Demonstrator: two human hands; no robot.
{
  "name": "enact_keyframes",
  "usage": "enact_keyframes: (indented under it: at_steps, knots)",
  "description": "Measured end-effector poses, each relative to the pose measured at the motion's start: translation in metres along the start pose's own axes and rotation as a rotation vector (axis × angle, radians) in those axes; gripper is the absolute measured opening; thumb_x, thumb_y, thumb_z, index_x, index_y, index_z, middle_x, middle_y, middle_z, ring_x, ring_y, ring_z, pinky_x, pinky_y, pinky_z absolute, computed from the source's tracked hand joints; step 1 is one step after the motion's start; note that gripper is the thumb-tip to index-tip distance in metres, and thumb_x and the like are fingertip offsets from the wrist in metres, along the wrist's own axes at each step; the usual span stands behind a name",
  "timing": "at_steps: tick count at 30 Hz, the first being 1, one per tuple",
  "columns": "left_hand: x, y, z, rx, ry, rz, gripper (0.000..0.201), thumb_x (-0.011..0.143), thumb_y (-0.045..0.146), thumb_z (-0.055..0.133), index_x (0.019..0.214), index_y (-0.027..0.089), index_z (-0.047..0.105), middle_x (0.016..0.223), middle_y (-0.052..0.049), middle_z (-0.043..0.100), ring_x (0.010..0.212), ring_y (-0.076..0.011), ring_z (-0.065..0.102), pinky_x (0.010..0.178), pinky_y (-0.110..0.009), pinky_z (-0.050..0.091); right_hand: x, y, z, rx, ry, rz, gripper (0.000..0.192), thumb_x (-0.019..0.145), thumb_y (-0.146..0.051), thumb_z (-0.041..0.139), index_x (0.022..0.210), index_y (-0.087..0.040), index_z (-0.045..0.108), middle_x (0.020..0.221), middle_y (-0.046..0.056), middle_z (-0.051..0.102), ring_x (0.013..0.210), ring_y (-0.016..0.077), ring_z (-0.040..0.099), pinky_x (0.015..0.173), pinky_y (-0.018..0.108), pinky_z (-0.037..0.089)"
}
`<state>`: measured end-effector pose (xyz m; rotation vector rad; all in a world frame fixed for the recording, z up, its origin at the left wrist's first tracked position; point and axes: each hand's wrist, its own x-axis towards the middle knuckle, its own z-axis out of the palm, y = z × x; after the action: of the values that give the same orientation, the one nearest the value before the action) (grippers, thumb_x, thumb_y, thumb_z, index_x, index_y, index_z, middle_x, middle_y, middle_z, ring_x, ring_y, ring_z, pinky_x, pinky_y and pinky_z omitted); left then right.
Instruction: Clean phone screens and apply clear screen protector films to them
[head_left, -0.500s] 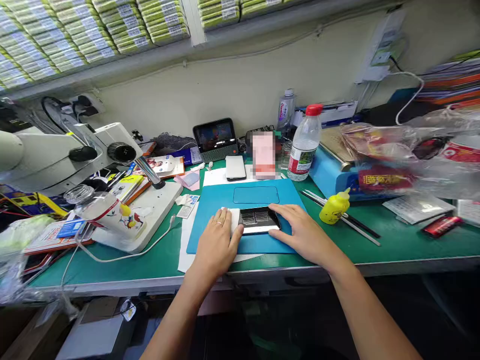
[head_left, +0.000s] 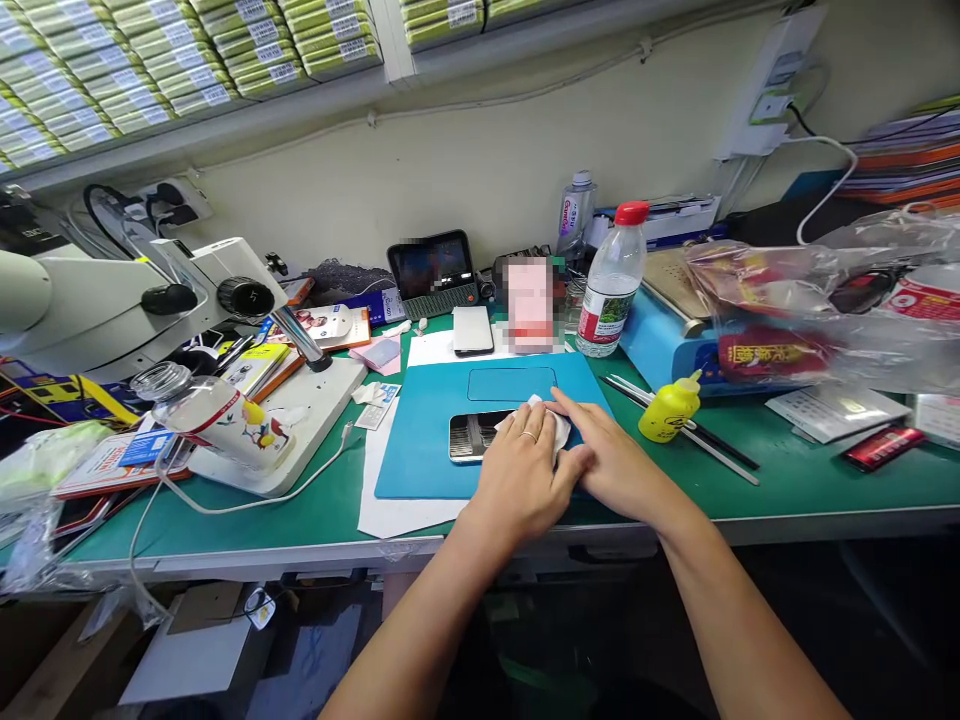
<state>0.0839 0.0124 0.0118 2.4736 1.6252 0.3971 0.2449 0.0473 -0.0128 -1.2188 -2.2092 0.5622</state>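
Observation:
A phone [head_left: 471, 435] with a glossy dark screen lies flat on the blue work mat [head_left: 420, 455] at the desk's front. My left hand [head_left: 521, 475], with a ring on one finger, presses a white wipe [head_left: 553, 424] onto the right half of the phone. My right hand [head_left: 611, 455] rests palm down just right of it, fingertips touching the wipe and the phone's right end. The phone's right part is hidden under my hands.
A microscope [head_left: 150, 300] on a white base stands at the left with a glass jar [head_left: 214, 415] in front. A water bottle [head_left: 611, 285], a yellow squeeze bottle [head_left: 670, 407], metal tools [head_left: 694, 440], a white phone [head_left: 472, 330] and a small screen [head_left: 433, 270] lie behind the mat.
My left hand has slid the white wipe from the phone's left end across to its right end. The left part of the screen now shows. The right hand stays almost in place.

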Motion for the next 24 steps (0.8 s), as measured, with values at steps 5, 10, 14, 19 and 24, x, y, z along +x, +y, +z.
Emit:
enact_keyframes:
  at_steps: [5, 10, 14, 19, 24]
  knots:
    - [0.004, 0.008, 0.001, -0.011, 0.024, -0.007, 0.075, 0.106, 0.057, 0.017, 0.151, 0.001, 0.041, 0.158, -0.018, 0.039, 0.15, -0.0303, 0.03, 0.124, -0.047, 0.024, 0.001, -0.001, 0.001, -0.018, -0.005, 0.012, 0.073, 0.089, -0.036, 0.057, 0.157, -0.02, 0.032, 0.144, 0.016, 0.057, 0.134, 0.0311, 0.051, 0.11, 0.053, 0.044]
    - [-0.007, 0.007, -0.001, 0.004, 0.031, 0.021, 0.071, 0.106, 0.057, 0.024, 0.152, 0.006, 0.04, 0.16, -0.016, 0.037, 0.15, -0.0305, 0.032, 0.122, -0.048, 0.028, 0.002, 0.0, 0.003, -0.072, -0.029, -0.024, 0.078, 0.09, -0.039, 0.058, 0.158, -0.019, 0.027, 0.149, 0.017, 0.052, 0.137, 0.0321, 0.047, 0.111, 0.054, 0.041]
    - [-0.022, 0.003, -0.007, -0.029, 0.001, 0.085, 0.062, 0.107, 0.053, 0.025, 0.147, 0.012, 0.048, 0.157, -0.013, 0.042, 0.148, -0.0268, 0.036, 0.122, -0.047, 0.029, 0.001, -0.003, 0.0, -0.058, -0.073, -0.017, 0.096, 0.085, -0.039, 0.067, 0.162, -0.025, 0.011, 0.154, 0.014, 0.048, 0.138, 0.031, 0.046, 0.111, 0.054, 0.04]
    - [-0.046, -0.012, -0.012, -0.028, -0.021, 0.103, 0.058, 0.107, 0.052, 0.027, 0.149, 0.016, 0.045, 0.159, -0.008, 0.04, 0.15, -0.0242, 0.033, 0.124, -0.049, 0.026, 0.0, -0.012, -0.006, -0.078, -0.098, 0.02, 0.117, 0.076, -0.052, 0.077, 0.163, -0.026, 0.004, 0.154, 0.014, 0.048, 0.137, 0.033, 0.047, 0.111, 0.054, 0.04]
    - [-0.076, -0.041, -0.016, 0.092, -0.028, -0.021, 0.062, 0.107, 0.052, 0.026, 0.155, 0.014, 0.037, 0.163, -0.008, 0.03, 0.153, -0.0283, 0.024, 0.124, -0.053, 0.024, 0.001, -0.011, -0.005, -0.101, -0.097, 0.02, 0.103, 0.08, -0.058, 0.072, 0.161, -0.023, 0.021, 0.152, 0.014, 0.051, 0.137, 0.0333, 0.047, 0.11, 0.053, 0.041]
